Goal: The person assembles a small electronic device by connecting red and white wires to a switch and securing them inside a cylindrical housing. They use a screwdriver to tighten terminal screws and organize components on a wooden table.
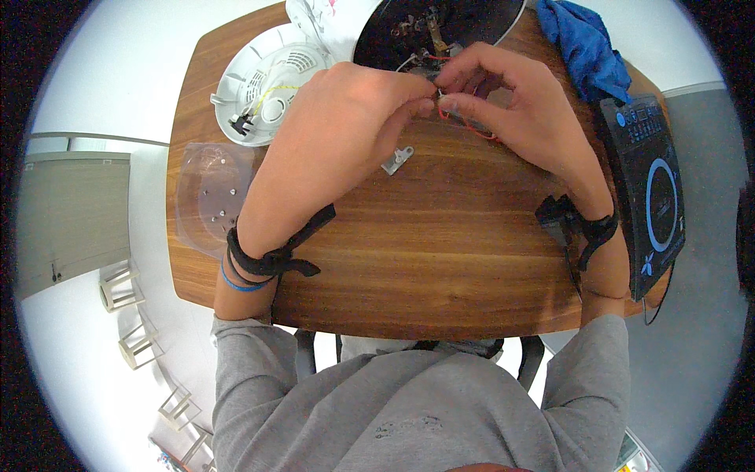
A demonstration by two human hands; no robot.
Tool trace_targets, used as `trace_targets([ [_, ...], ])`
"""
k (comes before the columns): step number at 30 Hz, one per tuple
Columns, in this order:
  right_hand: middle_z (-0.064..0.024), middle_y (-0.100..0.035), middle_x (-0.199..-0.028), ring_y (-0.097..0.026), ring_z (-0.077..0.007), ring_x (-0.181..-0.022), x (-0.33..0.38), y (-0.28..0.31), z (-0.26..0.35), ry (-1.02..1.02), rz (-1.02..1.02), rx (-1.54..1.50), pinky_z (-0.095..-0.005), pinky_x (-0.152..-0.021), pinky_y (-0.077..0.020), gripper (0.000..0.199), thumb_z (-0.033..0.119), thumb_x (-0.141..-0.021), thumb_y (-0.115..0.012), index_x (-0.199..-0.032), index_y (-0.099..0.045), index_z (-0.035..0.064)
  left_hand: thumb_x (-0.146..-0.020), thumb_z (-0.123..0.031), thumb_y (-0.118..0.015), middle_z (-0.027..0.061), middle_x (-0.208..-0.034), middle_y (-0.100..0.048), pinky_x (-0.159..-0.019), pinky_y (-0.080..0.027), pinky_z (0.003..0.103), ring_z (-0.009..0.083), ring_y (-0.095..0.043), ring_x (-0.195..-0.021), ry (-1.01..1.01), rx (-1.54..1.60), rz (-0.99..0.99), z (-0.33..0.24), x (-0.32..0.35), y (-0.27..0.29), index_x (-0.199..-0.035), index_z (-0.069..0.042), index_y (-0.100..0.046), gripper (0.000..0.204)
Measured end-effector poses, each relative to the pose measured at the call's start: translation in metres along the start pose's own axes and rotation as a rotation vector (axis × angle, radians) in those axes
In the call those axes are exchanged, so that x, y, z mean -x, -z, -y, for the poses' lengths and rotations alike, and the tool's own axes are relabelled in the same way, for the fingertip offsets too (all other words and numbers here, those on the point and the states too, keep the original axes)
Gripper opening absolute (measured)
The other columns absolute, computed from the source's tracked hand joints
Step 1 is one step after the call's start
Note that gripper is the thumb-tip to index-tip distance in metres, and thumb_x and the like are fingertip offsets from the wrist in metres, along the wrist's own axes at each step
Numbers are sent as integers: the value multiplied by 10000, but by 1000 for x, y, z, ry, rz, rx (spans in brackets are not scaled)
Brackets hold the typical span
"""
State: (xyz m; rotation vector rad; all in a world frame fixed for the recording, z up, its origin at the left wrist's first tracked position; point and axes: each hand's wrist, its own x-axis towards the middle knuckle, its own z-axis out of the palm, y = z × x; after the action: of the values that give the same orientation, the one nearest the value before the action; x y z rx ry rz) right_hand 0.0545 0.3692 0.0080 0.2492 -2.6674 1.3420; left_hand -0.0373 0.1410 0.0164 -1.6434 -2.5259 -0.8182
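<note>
Near the far edge of the table, my left hand and my right hand meet fingertip to fingertip. Both are closed in a pinch around a small spot where a thin red wire comes out and loops below my right fingers. What my left fingertips grip is too small and covered to make out. Just beyond the hands lies a round black housing with metal parts and wires inside. A small metal bracket rests on the wood below my left hand.
At the far left sits a round white vented plastic base with a yellow wire and black connector. Nearer lies a clear plastic sheet or tray holding several screws. A blue cloth and a black induction cooker line the table's right side.
</note>
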Motion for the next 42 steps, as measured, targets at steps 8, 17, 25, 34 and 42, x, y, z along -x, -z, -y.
trace_targets([
  [8, -87, -797, -977, -761, -174, -912, 0, -2, -10, 47, 16, -48, -337, -822, -606, 167, 146, -985, -792, -1094, -743, 29, -976, -79, -687, 175, -1002, -811, -829, -624, 441, 392, -787, -916, -20, 5, 26, 0, 0, 3, -1122, -29, -805, 195],
  [17, -90, -793, -990, -752, -184, -920, 0, -2, -9, 101, -14, -1, -339, -827, -597, 162, 120, -978, -788, -1096, -738, 22, -1010, -108, -685, 167, -980, -810, -812, -620, 432, 382, -787, -900, -14, 72, -2, 4, -1, 1, -1112, -37, -799, 168],
  [25, -107, -786, -991, -756, -198, -924, -1, -1, -5, 146, -31, 57, -347, -829, -607, 168, 122, -968, -795, -1090, -738, 22, -1015, -181, -721, 193, -933, -786, -732, -598, 433, 394, -762, -803, -3, 54, -8, 3, -2, 1, -1101, -42, -798, 181],
  [34, -92, -788, -988, -759, -194, -914, -1, -3, -10, 170, -60, 67, -343, -814, -607, 191, 147, -959, -815, -1086, -739, 26, -997, -208, -752, 207, -891, -764, -682, -579, 449, 409, -737, -752, 5, 44, -15, 1, -2, -1, -1086, -57, -803, 182],
  [42, -94, -786, -994, -760, -202, -922, -1, -2, -9, 148, -24, 45, -347, -835, -608, 198, 122, -955, -805, -1107, -726, 22, -1000, -206, -750, 196, -841, -750, -659, -569, 440, 379, -730, -708, -1, 41, -9, -2, 0, 1, -1055, -57, -795, 165],
])
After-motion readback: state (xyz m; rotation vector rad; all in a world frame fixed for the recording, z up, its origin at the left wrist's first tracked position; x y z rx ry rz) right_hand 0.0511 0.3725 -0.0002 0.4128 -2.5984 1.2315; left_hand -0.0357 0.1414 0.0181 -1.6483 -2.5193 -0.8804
